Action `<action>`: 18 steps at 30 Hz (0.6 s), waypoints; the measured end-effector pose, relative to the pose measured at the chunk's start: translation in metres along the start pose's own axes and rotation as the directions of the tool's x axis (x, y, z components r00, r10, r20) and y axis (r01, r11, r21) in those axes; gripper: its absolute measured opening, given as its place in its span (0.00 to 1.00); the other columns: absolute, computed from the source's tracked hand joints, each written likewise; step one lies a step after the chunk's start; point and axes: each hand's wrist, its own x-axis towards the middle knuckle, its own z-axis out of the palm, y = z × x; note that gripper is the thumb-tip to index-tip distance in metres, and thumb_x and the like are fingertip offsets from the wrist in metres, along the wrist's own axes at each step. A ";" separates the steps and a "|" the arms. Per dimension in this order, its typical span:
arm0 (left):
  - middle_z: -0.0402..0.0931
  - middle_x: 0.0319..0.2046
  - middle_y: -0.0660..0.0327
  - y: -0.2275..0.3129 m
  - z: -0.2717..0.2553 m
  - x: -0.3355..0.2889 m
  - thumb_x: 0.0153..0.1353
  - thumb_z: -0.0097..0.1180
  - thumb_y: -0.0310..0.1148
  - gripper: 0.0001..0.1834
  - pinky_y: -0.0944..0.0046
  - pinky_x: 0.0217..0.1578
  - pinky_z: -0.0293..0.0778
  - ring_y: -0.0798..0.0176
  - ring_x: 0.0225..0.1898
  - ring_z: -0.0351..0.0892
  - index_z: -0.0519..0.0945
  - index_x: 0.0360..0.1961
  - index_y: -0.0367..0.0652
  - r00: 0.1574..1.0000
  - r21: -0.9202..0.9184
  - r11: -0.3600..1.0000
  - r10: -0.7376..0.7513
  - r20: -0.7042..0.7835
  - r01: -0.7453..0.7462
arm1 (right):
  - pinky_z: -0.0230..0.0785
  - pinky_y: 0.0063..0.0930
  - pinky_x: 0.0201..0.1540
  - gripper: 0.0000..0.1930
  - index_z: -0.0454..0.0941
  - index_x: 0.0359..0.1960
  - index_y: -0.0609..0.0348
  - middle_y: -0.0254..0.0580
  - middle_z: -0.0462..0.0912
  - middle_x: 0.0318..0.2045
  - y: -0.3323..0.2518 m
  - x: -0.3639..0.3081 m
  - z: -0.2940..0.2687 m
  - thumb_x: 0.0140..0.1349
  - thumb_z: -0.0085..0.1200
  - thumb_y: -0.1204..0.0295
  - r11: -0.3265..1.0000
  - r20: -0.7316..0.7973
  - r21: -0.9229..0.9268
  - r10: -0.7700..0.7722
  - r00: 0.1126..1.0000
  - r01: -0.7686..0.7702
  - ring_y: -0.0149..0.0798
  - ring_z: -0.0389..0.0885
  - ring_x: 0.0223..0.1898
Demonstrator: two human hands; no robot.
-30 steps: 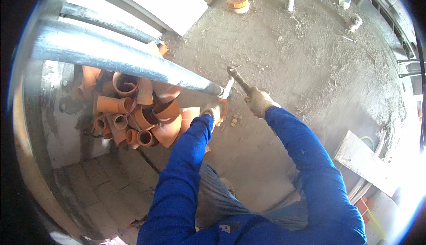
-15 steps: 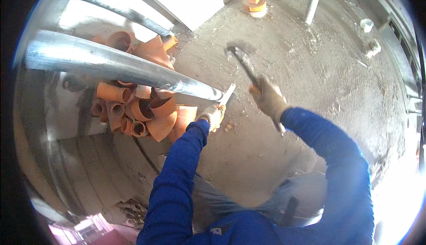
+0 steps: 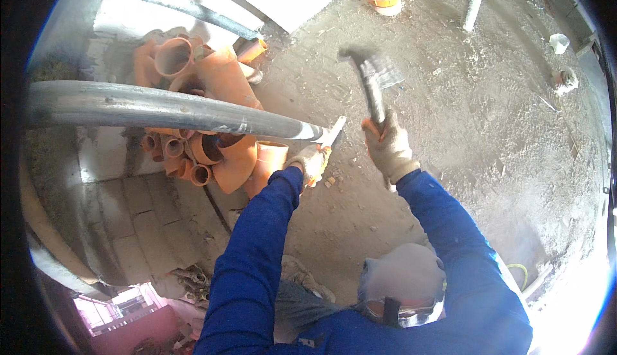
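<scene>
Here, my left hand (image 3: 311, 163) clasps a pale bar (image 3: 333, 131), aslant beside the end of the pipe (image 3: 193, 107) | my right hand (image 3: 391, 148) grips a hammer (image 3: 373, 93), pointing away, to the bar's right

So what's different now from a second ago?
The hammer in the right hand moved up and rightward in view, away from the foot of the metal pole. The view shifted too. Nothing was let go: the left hand still holds the pale bar there.
</scene>
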 end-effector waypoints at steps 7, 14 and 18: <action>0.69 0.19 0.74 -0.009 -0.010 0.013 0.73 0.38 0.52 0.14 0.62 0.10 0.59 0.68 0.12 0.62 0.72 0.34 0.62 0.994 -0.042 0.998 -0.045 0.097 0.049 | 0.76 0.43 0.32 0.20 0.71 0.48 0.63 0.54 0.84 0.28 -0.003 0.010 -0.015 0.66 0.54 0.57 0.943 0.394 -0.038 0.318 0.862 -0.330 0.53 0.86 0.28; 0.67 0.18 0.75 -0.010 -0.019 0.020 0.71 0.39 0.50 0.13 0.60 0.09 0.62 0.69 0.10 0.62 0.73 0.32 0.63 0.995 -0.053 0.998 -0.011 0.098 0.016 | 0.73 0.35 0.26 0.17 0.71 0.46 0.63 0.49 0.82 0.25 -0.022 0.008 -0.010 0.67 0.56 0.61 0.914 0.001 0.405 0.026 1.000 -0.024 0.45 0.85 0.25; 0.69 0.18 0.74 -0.012 -0.027 0.031 0.70 0.41 0.47 0.10 0.58 0.08 0.65 0.68 0.09 0.64 0.73 0.35 0.62 0.999 0.154 0.988 -0.017 0.030 0.012 | 0.73 0.34 0.26 0.16 0.71 0.44 0.63 0.49 0.81 0.22 0.001 0.006 -0.005 0.68 0.54 0.61 0.857 0.506 -0.273 0.515 0.692 -0.438 0.43 0.83 0.23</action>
